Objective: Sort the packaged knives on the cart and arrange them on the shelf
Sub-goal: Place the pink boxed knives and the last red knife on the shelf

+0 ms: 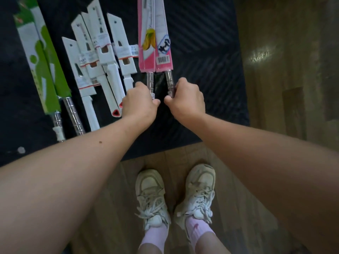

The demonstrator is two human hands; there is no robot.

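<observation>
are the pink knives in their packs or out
In. Pink sleeves cover both blades; only the handles stick out.

Qty: 2 pink knives, 2 green knives, approx 5 white knives, 2 shoes

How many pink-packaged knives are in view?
2, side by side on the cart: left pink knife, handle in the left hand; right pink knife, handle in the right hand. None looks hidden.
</observation>
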